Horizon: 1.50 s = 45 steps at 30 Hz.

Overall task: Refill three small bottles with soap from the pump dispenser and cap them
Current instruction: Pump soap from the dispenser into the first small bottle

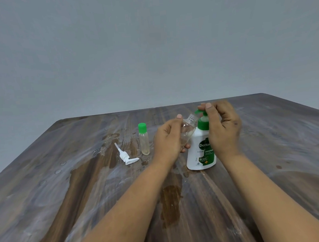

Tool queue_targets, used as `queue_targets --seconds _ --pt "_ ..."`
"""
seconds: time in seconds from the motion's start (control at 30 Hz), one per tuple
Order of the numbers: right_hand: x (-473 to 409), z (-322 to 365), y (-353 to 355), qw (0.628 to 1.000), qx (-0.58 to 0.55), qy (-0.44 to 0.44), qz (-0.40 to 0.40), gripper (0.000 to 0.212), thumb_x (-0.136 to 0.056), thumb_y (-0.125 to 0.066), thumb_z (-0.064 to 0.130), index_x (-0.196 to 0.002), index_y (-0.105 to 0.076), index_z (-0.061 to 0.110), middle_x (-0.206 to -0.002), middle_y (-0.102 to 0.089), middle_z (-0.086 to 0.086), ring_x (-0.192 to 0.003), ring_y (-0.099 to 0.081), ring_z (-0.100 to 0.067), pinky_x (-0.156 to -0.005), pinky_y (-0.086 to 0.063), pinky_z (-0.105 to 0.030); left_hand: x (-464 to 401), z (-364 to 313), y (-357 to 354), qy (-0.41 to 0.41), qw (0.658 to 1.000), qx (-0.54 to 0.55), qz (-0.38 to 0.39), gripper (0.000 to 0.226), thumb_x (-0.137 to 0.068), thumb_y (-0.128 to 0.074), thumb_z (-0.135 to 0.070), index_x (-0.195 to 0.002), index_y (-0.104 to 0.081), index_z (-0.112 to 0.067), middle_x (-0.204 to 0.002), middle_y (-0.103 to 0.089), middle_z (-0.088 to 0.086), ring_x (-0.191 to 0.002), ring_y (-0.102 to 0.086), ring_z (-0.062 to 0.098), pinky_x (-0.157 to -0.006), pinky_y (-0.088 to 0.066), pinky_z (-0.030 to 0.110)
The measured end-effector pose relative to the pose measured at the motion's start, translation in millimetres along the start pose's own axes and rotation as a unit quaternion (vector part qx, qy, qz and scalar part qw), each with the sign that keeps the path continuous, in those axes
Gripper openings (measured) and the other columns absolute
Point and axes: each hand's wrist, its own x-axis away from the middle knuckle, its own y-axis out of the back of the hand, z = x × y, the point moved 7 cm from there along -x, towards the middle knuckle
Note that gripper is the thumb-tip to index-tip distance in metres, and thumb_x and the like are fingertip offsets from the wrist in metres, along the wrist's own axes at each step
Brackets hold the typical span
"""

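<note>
My left hand holds a clear uncapped small bottle, tilted with its open neck just under the green nozzle of the pump dispenser. The white pump dispenser, with a green collar and green pump head, stands upright on the wooden table. My right hand rests on the pump head, fingertips on top of it. To the left stands another small bottle, upright, with a green cap on and a little yellowish liquid at its bottom. A third small bottle is not in view.
A loose white pump head with its tube lies on the table left of the capped bottle. Wet patches and droplets spread across the tabletop. A plain grey wall stands behind the table's far edge.
</note>
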Motion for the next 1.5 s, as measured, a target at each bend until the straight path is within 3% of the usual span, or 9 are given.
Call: queue_targets --seconds 0.27,0.53,0.7,0.9,1.1,1.5 --pt "-1.4 0.7 -2.2 1.000 0.022 0.010 0.017 0.021 -0.094 -0.053 0.021 -0.080 -0.068 0.021 -0.080 -0.062 0.008 -0.081 -0.058 0.001 -0.072 -0.042 -0.012 -1.9 1.7 0.0 0.001 1.000 0.006 -0.002 0.044 -0.101 -0.049 -0.038 -0.062 -0.069 -0.037 -0.084 -0.075 0.008 -0.041 -0.057 0.015 -0.036 -0.038 0.018" --pt "-0.4 2.7 -1.6 0.999 0.010 0.029 0.009 0.022 -0.096 -0.050 0.028 -0.083 -0.068 0.024 -0.083 -0.064 0.004 -0.083 -0.059 -0.002 -0.074 -0.045 -0.017 -3.9 5.5 1.0 0.010 1.000 -0.005 -0.003 0.033 -0.101 -0.049 -0.037 -0.078 -0.065 -0.019 -0.084 -0.076 0.005 -0.041 -0.056 0.015 -0.036 -0.038 0.018" --pt "-1.2 0.3 -1.7 1.000 0.019 0.017 0.015 0.021 -0.096 -0.052 0.027 -0.083 -0.069 0.024 -0.082 -0.062 0.011 -0.083 -0.058 0.001 -0.074 -0.043 -0.013 -5.0 7.0 0.7 0.010 1.000 -0.010 -0.003 0.033 -0.101 -0.048 -0.037 -0.078 -0.063 -0.019 -0.087 -0.075 0.008 -0.041 -0.056 0.016 -0.037 -0.038 0.018" --pt "-2.2 -1.6 -1.8 1.000 0.020 0.012 0.019 0.025 -0.093 -0.053 0.023 -0.076 -0.069 0.014 -0.077 -0.060 0.014 -0.078 -0.058 0.002 -0.070 -0.042 -0.013 -4.4 6.9 -0.6 0.009 1.000 -0.001 -0.003 0.032 -0.101 -0.047 -0.035 -0.080 -0.064 -0.018 -0.083 -0.075 0.006 -0.041 -0.056 0.016 -0.037 -0.039 0.018" --pt "-0.1 2.1 -0.8 0.999 0.010 0.031 0.011 0.022 -0.097 -0.050 0.029 -0.085 -0.068 0.026 -0.085 -0.064 0.011 -0.085 -0.060 -0.002 -0.075 -0.044 -0.016 -3.3 6.1 -1.4 0.003 1.000 0.005 -0.002 0.033 -0.102 -0.046 -0.035 -0.081 -0.066 -0.017 -0.087 -0.075 0.009 -0.041 -0.055 0.015 -0.037 -0.038 0.018" --pt "-2.7 -0.4 -2.1 1.000 0.012 0.014 0.020 0.022 -0.093 -0.050 0.031 -0.076 -0.066 0.029 -0.079 -0.062 0.005 -0.080 -0.058 -0.001 -0.072 -0.044 -0.016 -3.1 6.8 -1.1 -0.009 1.000 -0.003 0.005 0.033 -0.102 -0.047 -0.036 -0.081 -0.067 -0.019 -0.090 -0.074 0.014 -0.043 -0.057 0.016 -0.039 -0.041 0.022"
